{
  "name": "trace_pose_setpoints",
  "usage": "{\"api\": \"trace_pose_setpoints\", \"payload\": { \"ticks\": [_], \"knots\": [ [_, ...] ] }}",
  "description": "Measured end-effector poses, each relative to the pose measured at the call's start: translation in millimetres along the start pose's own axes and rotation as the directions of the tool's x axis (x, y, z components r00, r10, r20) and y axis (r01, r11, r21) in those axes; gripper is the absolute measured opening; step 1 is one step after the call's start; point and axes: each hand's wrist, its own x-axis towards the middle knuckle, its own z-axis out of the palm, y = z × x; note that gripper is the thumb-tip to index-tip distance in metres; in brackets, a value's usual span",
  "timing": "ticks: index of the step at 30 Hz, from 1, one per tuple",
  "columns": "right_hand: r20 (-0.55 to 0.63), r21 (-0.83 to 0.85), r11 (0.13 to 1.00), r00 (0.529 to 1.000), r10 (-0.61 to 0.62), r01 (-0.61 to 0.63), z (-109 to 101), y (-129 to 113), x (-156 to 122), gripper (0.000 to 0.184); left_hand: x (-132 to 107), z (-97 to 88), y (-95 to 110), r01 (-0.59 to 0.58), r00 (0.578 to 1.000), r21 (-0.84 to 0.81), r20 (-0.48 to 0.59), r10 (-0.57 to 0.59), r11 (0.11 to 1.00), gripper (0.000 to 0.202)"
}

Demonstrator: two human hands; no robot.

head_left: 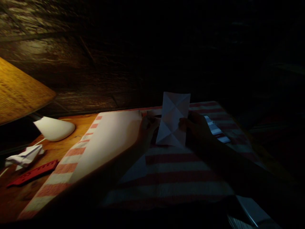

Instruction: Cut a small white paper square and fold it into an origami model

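Note:
A creased sheet of paper (173, 109), with diagonal fold lines crossing it, is held up above a red-and-white striped cloth (176, 175). My right hand (196, 125) pinches its right edge, thumb on the near face. At the left edge, my left hand (148, 124) has curled fingers that reach the paper; deep shadow hides part of them. Beside my left forearm, a large white sheet (107, 136) lies on the cloth. A smaller pale piece of paper (135, 170) shows beneath that forearm.
On the left stand a lamp with a yellow shade (21, 92) and a white base (56, 128). Near it lie a folded white paper shape (26, 156) and a red notched strip (34, 173). A phone-like shiny object (216, 129) rests beyond my right wrist. A dark wall rises behind.

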Motion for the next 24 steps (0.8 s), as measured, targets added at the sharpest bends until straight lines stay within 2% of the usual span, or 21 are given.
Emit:
{"api": "trace_pose_setpoints", "payload": {
  "ticks": [3,6,7,10,12,13,15,16,18,21,22,24],
  "knots": [
    [-0.135,-0.149,0.984,0.984,-0.12,0.099,-3.0,-4.8,-0.3,0.021,-4.7,-0.6,7.1,-0.098,0.995,0.08,0.015,0.097,0.992,0.025],
    [-0.124,-0.24,0.953,0.968,-0.22,0.186,0.0,-11.7,-7.2,0.02,-11.6,1.2,15.6,-0.155,0.984,0.134,0.114,0.14,0.979,0.024],
    [-0.093,-0.216,0.952,0.966,-0.241,0.217,2.1,-14.6,-10.9,0.019,-13.8,2.3,17.1,-0.174,0.972,0.145,0.181,0.147,0.974,0.029],
    [0.15,-0.109,0.956,0.956,-0.254,0.271,9.9,-24.9,-23.1,0.023,-18.5,5.4,15.4,-0.168,0.935,0.074,0.327,0.135,0.983,0.051],
    [0.3,-0.124,0.922,0.9,-0.317,0.366,14.1,-31.1,-29.3,0.03,-19.5,7.0,11.3,-0.079,0.954,-0.017,0.289,0.08,0.997,0.057],
    [0.355,-0.081,0.903,0.859,-0.37,0.423,15.4,-33.3,-31.2,0.025,-19.3,7.5,9.4,-0.029,0.969,-0.053,0.243,0.041,0.998,0.055],
    [0.397,-0.04,0.873,0.809,-0.433,0.487,16.0,-34.6,-32.1,0.019,-17.7,8.0,7.5,0.042,0.987,-0.091,0.16,-0.027,0.995,0.044],
    [0.371,-0.046,0.868,0.815,-0.445,0.495,15.2,-33.8,-31.2,0.019,-16.4,8.0,7.8,0.066,0.989,-0.103,0.139,-0.051,0.993,0.039],
    [0.228,-0.104,0.881,0.873,-0.431,0.462,12.0,-30.2,-27.7,0.021,-13.5,7.3,10.7,0.106,0.987,-0.137,0.131,-0.088,0.985,0.034],
    [-0.005,-0.055,0.954,0.956,-0.294,0.293,6.1,-26.3,-21.2,0.032,-10.5,5.3,17.6,0.178,0.98,-0.188,0.123,-0.157,0.966,0.034],
    [-0.009,0.024,0.975,0.975,-0.221,0.221,4.7,-26.8,-19.6,0.038,-10.4,4.7,19.7,0.195,0.977,-0.192,0.125,-0.173,0.962,0.033],
    [0.056,0.177,0.981,0.994,-0.089,0.078,4.0,-30.8,-18.1,0.039,-11.4,4.4,22.8,0.22,0.969,-0.181,0.152,-0.194,0.958,0.033]
  ]
}}
